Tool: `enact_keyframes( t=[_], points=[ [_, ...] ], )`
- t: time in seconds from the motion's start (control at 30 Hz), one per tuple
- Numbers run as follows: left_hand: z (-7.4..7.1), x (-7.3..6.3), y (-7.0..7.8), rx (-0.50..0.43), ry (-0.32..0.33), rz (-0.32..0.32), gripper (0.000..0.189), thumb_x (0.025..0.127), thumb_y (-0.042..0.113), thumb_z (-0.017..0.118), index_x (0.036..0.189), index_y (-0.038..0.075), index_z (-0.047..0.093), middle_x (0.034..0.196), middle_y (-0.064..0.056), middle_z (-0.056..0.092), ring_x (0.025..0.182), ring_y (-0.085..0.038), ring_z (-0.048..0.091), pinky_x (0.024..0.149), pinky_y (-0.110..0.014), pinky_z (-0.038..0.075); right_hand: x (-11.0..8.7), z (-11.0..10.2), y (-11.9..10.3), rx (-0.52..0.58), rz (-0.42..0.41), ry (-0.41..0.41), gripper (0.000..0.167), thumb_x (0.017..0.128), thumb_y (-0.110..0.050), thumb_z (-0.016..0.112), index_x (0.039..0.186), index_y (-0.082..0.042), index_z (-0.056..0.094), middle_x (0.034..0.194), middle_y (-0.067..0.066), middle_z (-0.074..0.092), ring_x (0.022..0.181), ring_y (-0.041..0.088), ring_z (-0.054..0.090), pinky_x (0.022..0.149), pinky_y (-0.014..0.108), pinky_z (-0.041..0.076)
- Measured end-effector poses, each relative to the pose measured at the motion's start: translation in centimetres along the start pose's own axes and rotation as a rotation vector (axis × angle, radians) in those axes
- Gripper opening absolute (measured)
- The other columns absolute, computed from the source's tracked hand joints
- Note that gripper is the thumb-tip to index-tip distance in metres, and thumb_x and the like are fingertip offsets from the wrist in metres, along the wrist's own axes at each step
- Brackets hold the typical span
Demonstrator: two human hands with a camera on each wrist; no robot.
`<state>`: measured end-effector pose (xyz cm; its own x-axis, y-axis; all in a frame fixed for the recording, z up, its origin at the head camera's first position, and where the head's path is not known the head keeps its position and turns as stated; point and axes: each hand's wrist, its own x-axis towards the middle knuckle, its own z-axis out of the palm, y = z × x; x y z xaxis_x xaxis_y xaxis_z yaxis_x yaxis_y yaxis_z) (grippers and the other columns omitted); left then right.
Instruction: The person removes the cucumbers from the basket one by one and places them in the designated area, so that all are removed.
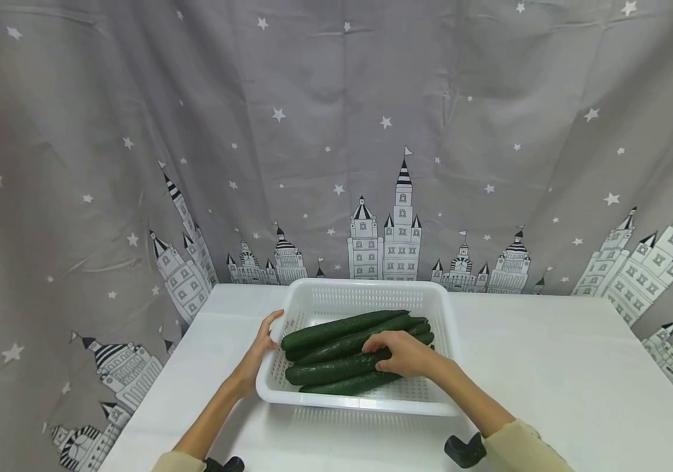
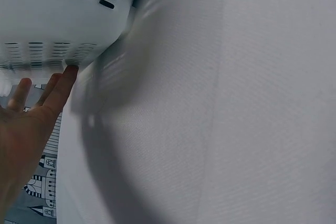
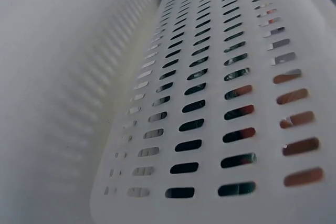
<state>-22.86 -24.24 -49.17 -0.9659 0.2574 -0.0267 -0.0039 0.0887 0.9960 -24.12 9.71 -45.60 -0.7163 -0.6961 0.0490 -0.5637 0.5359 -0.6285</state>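
Note:
A white slotted plastic basket (image 1: 372, 403) holds several long dark green cucumbers (image 1: 345, 328), lying side by side. My right hand (image 1: 410, 354) reaches over the near wall and grips one cucumber (image 1: 330, 370) near its middle, thumb on the near side, index finger on the far side. In the right wrist view the basket's slotted wall (image 3: 210, 129) hides most of that hand; skin and dark green show through the slots. My left hand (image 1: 256, 354) rests at the basket's left rim. In the left wrist view its straight fingers (image 2: 60, 90) touch the outer wall.
The basket stands on a white table (image 1: 549, 380), near its back edge. Behind hangs a grey curtain (image 1: 313, 131) with stars and castles. Black wrist-worn devices (image 1: 465, 451) sit at both sleeves, the right one just in front of the basket's near right corner.

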Motion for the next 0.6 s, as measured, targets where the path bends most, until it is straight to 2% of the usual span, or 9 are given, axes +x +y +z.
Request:
enact_keyframes(
  t=[0.23,0.6],
  points=[
    [0.31,-0.46,-0.07,-0.01,0.005,0.003,0.074,0.086,0.015,0.033,0.157,0.021,0.011,0.158,-0.022,0.016,0.135,-0.047,0.031,0.098,-0.054,0.037,0.57,0.89,-0.37,-0.137,0.042,-0.06,0.04,0.085,-0.004,0.074,0.124,-0.012,0.068,0.124,0.006,0.064,0.118,0.028,0.057,0.095,0.046,0.047],
    [-0.02,0.27,-0.25,0.006,0.019,0.002,0.075,0.084,0.015,0.035,0.156,0.022,0.013,0.159,-0.02,0.016,0.134,-0.046,0.032,0.097,-0.052,0.038,0.97,0.88,-0.79,-0.282,0.011,-0.04,0.039,0.086,-0.007,0.074,0.124,-0.013,0.07,0.119,0.006,0.064,0.114,0.029,0.059,0.089,0.045,0.05]
  ],
)
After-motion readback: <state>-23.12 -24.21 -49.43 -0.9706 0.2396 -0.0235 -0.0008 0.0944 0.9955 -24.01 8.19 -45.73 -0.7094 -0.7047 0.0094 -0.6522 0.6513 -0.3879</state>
